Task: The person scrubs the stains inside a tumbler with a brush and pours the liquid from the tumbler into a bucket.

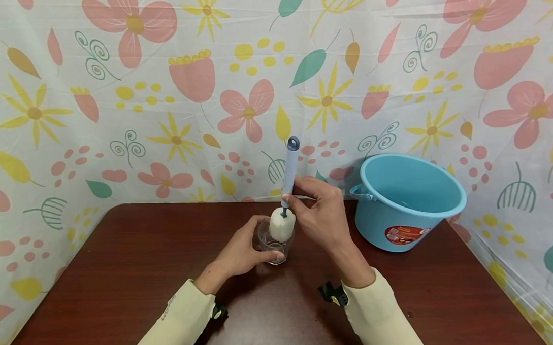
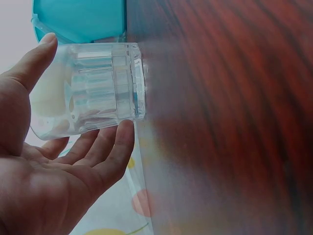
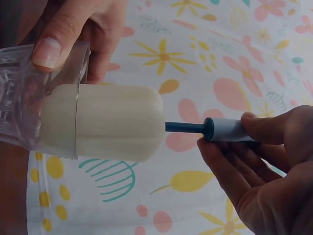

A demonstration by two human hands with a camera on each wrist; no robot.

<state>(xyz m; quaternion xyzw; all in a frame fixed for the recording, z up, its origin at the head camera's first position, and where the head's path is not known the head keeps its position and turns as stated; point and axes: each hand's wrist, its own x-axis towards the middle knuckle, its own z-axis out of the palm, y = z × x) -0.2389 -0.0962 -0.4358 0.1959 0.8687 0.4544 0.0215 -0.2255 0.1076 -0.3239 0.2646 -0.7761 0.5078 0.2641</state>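
A clear drinking glass [image 1: 277,254] with a faceted lower part stands on the dark table. My left hand [image 1: 240,251] grips it, the thumb on the near side and the fingers round the other side. In my right hand [image 1: 324,215] is a bottle brush by its pale blue-grey handle [image 1: 290,167], pinched between thumb and fingers near the lower end. The brush's white sponge head [image 3: 117,122] reaches partly into the mouth of the glass. Its upper part stays above the rim, joined to the handle by a thin dark blue stem [image 3: 183,127].
A light blue bucket [image 1: 370,225] with a red label stands at the back right of the table, right of my right hand. Behind the brown table [image 1: 138,279] hangs a floral-patterned cloth [image 1: 254,66].
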